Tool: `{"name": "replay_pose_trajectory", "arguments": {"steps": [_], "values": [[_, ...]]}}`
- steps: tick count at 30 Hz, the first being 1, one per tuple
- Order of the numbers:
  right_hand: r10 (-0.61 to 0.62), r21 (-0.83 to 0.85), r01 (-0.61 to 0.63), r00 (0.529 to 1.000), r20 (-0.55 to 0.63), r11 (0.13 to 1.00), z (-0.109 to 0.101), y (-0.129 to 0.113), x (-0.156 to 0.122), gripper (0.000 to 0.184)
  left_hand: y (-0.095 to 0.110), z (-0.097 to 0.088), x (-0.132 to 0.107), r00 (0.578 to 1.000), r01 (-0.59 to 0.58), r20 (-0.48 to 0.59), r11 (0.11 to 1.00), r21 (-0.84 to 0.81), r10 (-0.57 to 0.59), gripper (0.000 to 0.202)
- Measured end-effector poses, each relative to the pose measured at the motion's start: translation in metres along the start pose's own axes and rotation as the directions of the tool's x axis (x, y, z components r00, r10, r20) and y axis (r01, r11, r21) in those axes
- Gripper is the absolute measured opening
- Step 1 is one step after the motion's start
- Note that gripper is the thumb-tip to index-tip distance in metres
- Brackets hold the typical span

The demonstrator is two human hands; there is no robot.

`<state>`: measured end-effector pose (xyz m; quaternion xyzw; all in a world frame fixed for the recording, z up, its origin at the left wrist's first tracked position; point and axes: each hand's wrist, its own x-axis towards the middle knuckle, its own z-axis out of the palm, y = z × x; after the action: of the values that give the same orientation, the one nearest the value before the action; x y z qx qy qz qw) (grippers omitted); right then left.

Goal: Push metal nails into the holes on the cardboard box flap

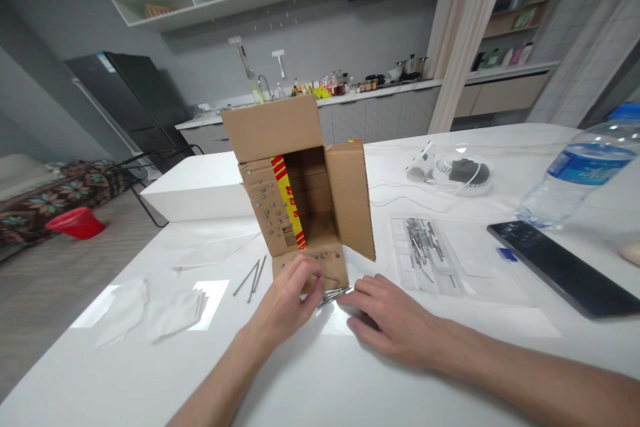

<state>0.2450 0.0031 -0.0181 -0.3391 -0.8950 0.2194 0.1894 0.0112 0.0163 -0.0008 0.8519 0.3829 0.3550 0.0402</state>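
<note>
A cardboard box (307, 193) stands with its flaps spread and its opening facing me. Several grey nail heads dot its left flap (265, 203) and its bottom flap (333, 255). In front of the bottom flap, my left hand (293, 290) pinches a thin nail (330, 278) between thumb and fingers. A small pile of nails (334, 294) lies on the table just below it. My right hand (387, 317) rests on the table, its index fingertip at the pile and its thumb apart from the fingers. Left of the box lie a few loose nails (257, 277).
A clear plastic case (400, 267) on the right holds more metal nails (421, 243). Beyond it are a black phone (565, 267), a water bottle (575, 173) and a white round device with a cable (463, 173). White tissues (175, 313) lie at left.
</note>
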Motion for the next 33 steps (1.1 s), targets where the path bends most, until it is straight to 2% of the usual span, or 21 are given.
{"name": "replay_pose_trajectory", "arguments": {"steps": [3,8,12,15,18,25,33], "values": [[0.004,-0.002,-0.004,1.0,0.003,1.0,0.0,-0.001,0.001,0.025,0.0,0.0,0.0,0.998,-0.011,0.068,0.997,0.072,0.007,0.018],[0.004,-0.006,-0.004,1.0,0.004,1.0,0.001,0.0,0.001,0.026,0.004,-0.005,0.003,0.996,-0.065,0.075,0.987,0.149,0.054,0.015],[0.003,-0.015,-0.003,1.0,0.005,1.0,0.0,0.001,0.001,0.024,0.002,-0.009,0.004,0.999,0.046,-0.004,0.98,0.192,-0.046,0.008],[0.006,-0.022,-0.006,1.0,0.011,1.0,-0.001,-0.001,0.001,0.021,-0.006,-0.01,0.002,0.982,0.177,-0.111,0.959,0.223,-0.155,0.005],[0.004,-0.02,-0.003,1.0,0.013,1.0,-0.002,-0.001,0.001,0.02,-0.014,-0.007,0.0,0.967,0.233,-0.161,0.945,0.232,-0.198,0.003],[0.002,-0.019,-0.001,1.0,0.018,1.0,-0.001,-0.001,0.002,0.02,-0.018,0.002,-0.002,0.967,0.25,-0.123,0.934,0.254,-0.225,0.007],[0.007,-0.023,-0.006,1.0,0.029,1.0,-0.003,-0.003,0.001,0.019,-0.016,0.002,0.0,0.977,0.212,-0.087,0.946,0.246,-0.196,0.009]]}}
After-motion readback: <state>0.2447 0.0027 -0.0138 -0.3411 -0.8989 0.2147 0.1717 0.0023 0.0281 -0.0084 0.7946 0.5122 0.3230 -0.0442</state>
